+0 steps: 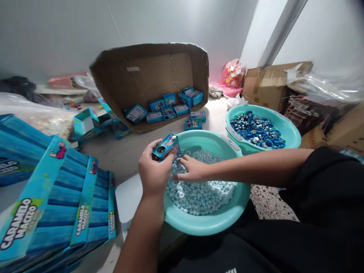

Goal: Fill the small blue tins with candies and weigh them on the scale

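My left hand (156, 170) is closed around a small blue candy box (167, 147) printed "Caramelo Macizo", held tilted over the left rim of a turquoise basin (204, 227). Pale blue and white round candies (199, 197) fill the lower part of that basin. Among the candies, just right of the box, my right hand (196, 170) reaches in with thumb and fingers apart. Its fingertips are partly hidden by the box and the candies.
Behind the basin, a cardboard carton (153, 76) lies on its side with several small blue boxes (169, 113) inside. A second turquoise basin (292, 132) holds blue and silver lids (256, 131). Blue display trays (65, 189) stand at left, beside a white flat object (129, 197).
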The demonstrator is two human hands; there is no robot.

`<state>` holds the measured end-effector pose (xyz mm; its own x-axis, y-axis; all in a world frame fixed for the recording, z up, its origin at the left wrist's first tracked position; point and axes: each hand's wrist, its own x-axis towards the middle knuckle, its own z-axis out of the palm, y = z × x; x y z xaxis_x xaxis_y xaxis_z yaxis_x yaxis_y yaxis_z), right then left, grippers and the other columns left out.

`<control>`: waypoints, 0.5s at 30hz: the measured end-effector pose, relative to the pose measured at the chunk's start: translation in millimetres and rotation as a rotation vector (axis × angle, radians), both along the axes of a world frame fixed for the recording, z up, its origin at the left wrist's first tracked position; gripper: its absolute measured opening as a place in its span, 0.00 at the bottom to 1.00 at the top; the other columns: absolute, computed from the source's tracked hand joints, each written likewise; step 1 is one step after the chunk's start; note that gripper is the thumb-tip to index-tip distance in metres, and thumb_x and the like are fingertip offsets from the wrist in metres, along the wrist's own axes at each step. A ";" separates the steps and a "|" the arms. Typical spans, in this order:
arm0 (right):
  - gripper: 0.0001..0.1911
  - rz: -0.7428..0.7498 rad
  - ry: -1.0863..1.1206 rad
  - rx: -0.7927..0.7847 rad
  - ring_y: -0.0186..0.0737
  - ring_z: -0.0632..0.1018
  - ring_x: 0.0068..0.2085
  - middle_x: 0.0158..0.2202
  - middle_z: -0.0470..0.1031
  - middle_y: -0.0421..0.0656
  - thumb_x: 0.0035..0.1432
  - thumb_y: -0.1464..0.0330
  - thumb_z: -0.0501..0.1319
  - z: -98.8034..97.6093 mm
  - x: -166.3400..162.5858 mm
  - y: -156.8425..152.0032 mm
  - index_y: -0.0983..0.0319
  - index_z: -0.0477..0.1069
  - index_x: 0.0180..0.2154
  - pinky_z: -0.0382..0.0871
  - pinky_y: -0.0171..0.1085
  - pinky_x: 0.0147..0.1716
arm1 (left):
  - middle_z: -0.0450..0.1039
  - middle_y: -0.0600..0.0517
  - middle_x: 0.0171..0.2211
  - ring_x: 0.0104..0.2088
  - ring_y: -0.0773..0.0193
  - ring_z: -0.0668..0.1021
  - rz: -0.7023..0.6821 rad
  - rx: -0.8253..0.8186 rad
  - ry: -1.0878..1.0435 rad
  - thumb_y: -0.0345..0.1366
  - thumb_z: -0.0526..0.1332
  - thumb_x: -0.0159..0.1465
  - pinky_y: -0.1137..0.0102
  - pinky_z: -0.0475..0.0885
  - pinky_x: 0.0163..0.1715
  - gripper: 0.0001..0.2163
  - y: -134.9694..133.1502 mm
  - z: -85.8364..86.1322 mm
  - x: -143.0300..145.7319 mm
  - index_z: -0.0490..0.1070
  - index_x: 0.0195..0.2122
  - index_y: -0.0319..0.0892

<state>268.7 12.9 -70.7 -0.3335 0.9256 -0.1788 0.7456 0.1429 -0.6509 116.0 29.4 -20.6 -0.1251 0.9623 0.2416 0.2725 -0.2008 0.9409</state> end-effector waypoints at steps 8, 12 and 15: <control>0.42 0.388 0.132 -0.076 0.57 0.75 0.57 0.58 0.73 0.55 0.44 0.58 0.75 10.9 -7.1 -30.1 0.64 0.70 0.60 0.67 0.47 0.58 | 0.80 0.48 0.43 0.42 0.56 0.82 -0.058 0.013 -0.005 0.42 0.72 0.54 0.66 0.77 0.44 0.25 5.0 -6.7 0.3 0.74 0.52 0.41; 0.42 0.394 0.120 -0.230 0.60 0.77 0.54 0.56 0.75 0.56 0.43 0.62 0.73 10.7 -4.3 -32.4 0.65 0.70 0.60 0.70 0.50 0.55 | 0.79 0.48 0.43 0.42 0.56 0.80 -0.116 -0.047 -0.017 0.40 0.72 0.54 0.63 0.75 0.48 0.23 4.8 -4.1 -0.5 0.74 0.51 0.41; 0.41 0.349 0.191 -0.303 0.60 0.79 0.52 0.53 0.78 0.53 0.38 0.63 0.73 6.1 -4.6 -37.2 0.62 0.73 0.57 0.72 0.52 0.53 | 0.79 0.48 0.43 0.43 0.57 0.80 -0.145 -0.059 0.000 0.35 0.71 0.54 0.64 0.75 0.49 0.21 -2.2 3.3 -0.4 0.75 0.49 0.41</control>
